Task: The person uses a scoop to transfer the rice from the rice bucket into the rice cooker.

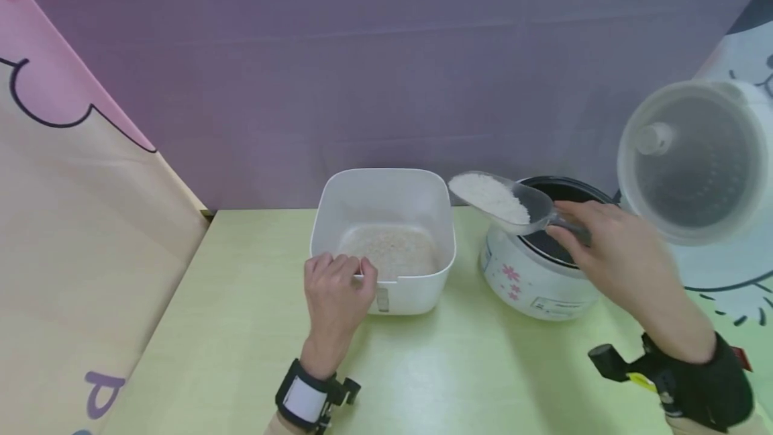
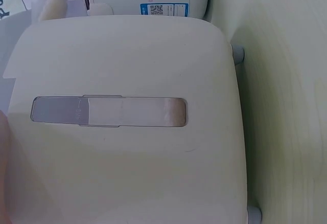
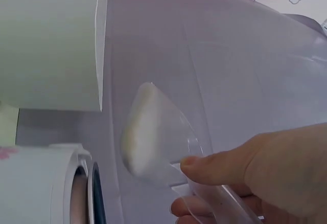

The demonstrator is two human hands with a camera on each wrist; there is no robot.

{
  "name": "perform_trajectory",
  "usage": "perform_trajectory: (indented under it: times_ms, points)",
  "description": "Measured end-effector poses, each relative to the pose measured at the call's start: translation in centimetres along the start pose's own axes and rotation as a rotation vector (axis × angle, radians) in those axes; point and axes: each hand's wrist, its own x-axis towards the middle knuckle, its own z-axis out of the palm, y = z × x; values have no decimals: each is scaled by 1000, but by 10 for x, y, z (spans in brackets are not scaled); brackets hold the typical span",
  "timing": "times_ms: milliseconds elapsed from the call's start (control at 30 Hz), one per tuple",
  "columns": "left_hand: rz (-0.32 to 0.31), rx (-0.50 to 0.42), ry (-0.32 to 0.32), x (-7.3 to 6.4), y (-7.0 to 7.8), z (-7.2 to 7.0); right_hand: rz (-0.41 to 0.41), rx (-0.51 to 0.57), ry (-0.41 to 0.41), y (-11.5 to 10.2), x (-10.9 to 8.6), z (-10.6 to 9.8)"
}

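Note:
My right hand [image 1: 622, 254] grips the handle of a clear plastic scoop [image 1: 534, 203], thumb on top in the right wrist view. White rice [image 1: 492, 197] is heaped in the scoop, which is held up between the bin and the rice cooker, over the cooker's near-left rim. The white rice cooker [image 1: 513, 280] has pink flowers and stands open, its dark inner pot [image 1: 552, 244] partly hidden by the hand and scoop. At the white bin [image 1: 419, 294], my left hand [image 1: 338, 287] holds the front rim with fingers curled over it. Rice [image 1: 392, 250] covers the bin's floor.
The cooker's lid [image 1: 694, 160] is raised at the right, translucent inside. A purple-grey backdrop [image 1: 386, 86] rises behind the pale green tabletop [image 1: 253, 327], and a printed cloth [image 1: 72, 220] stands on the left. Small feet [image 2: 238, 54] show under the bin.

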Motion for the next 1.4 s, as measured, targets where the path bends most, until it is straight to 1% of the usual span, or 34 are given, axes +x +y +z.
perform_trajectory:
  times_ms: [67, 167, 333, 500, 567, 700, 900, 1067, 1167, 1267, 1400]
  points:
    - [0, -1, 2, 0, 0, 0, 48, -10, -19, 4, -3, -3]
    - [4, -5, 3, 0, 0, 1, 110, -39, -17, 11, -8, -5]
    - [13, -2, 6, -1, 1, 1, 124, -104, 69, 22, -20, -3]
    - [13, -1, 7, -1, 2, 0, 164, -149, 114, 33, -32, 1]
    - [11, 0, 4, -1, 2, 0, 157, -174, 149, 37, -37, 3]
    - [9, 5, -2, 0, 1, 0, 103, -231, 244, 43, -43, 8]
    - [15, 2, 15, -1, 1, 2, 50, -304, 339, 47, -45, 13]
    - [25, -4, 30, -1, 2, 4, 39, -360, 383, 49, -47, 17]
    - [28, -9, 34, -1, 4, 4, 39, -381, 387, 49, -48, 17]
    - [28, -14, 29, -1, 6, 4, 35, -433, 384, 49, -50, 17]
    - [24, -20, 19, 0, 7, 4, 24, -486, 448, 48, -50, 18]
